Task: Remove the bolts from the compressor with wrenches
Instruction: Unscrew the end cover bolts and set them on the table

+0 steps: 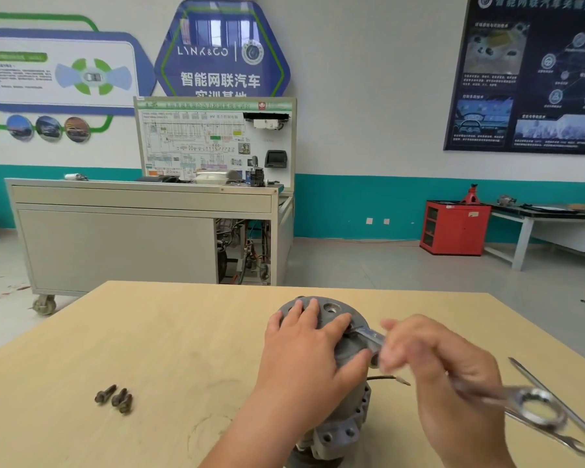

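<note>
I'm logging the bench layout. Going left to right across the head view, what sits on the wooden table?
On the table: loose bolts → left hand on the compressor → right hand → wrench it holds, ring end rightmost.

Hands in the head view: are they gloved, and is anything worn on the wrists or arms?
No gloves: the left hand and right hand are both bare. No ring, watch or band shows, though the right hand is motion-blurred, so something small could be missed. The left forearm and right forearm are bare down to the frame edge; no sleeve in view.
</note>
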Available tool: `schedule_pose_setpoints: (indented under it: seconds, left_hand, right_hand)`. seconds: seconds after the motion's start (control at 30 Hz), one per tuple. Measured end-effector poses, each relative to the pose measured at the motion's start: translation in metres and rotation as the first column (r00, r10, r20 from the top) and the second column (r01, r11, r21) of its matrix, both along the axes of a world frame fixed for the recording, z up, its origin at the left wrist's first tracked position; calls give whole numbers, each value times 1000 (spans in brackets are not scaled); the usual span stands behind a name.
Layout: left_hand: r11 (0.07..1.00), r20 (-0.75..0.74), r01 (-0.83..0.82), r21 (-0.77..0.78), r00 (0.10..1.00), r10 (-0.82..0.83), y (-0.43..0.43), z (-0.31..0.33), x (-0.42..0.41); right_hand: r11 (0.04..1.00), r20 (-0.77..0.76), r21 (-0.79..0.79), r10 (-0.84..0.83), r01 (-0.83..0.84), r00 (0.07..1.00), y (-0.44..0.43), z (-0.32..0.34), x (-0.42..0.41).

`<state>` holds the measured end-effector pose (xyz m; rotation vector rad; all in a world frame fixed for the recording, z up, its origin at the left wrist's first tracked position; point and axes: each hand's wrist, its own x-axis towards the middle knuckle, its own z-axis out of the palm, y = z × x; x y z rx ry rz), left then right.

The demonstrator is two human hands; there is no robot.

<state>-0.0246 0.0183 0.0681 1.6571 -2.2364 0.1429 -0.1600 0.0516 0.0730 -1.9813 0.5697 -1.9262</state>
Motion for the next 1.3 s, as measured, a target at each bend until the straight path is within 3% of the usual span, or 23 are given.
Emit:
schedule_pose_setpoints:
  seconds: [0.07,0.13,0.3,0.4,0.6,0.73,0.9,1.2,1.3]
  left_hand:
    - [1000,-13,0,-7,1000,0,0,-1,1]
    - [1000,-23,0,-2,1000,0,0,-2,2]
    - [1000,-38,8,-5,999,-8,1,-2,0]
    - [999,-41,36,-1,998,-36,1,0,1]
    - [994,-42,-11,112,999,16,-4,13,1]
    - [992,9,-88,94,996,88,-5,11,-8]
    - [1000,6,-21,-4,1000,21,-8,2,1]
    - [998,-3,44,-34,999,-44,-12,1,1]
    - [997,-9,68,-33,998,-69,-14,3,2]
  right_hand:
    - [981,226,80,154,-176,962,-8,7,-1]
    - [961,437,139,157,-239,886,-17,8,-6]
    - [960,637,176,58,-218,768,-12,-12,-3]
    - [977,651,145,23,-153,759,-5,-23,8]
    - [966,491,203,43,-163,870,-4,-1,9]
    - [951,561,214,65,-221,825,-3,-2,7]
    - [960,557,202,51,-196,829,-2,-3,10]
    - [966,592,168,59,-194,804,-2,-2,10]
    - [908,716,229,87,-351,693,-9,3,-4]
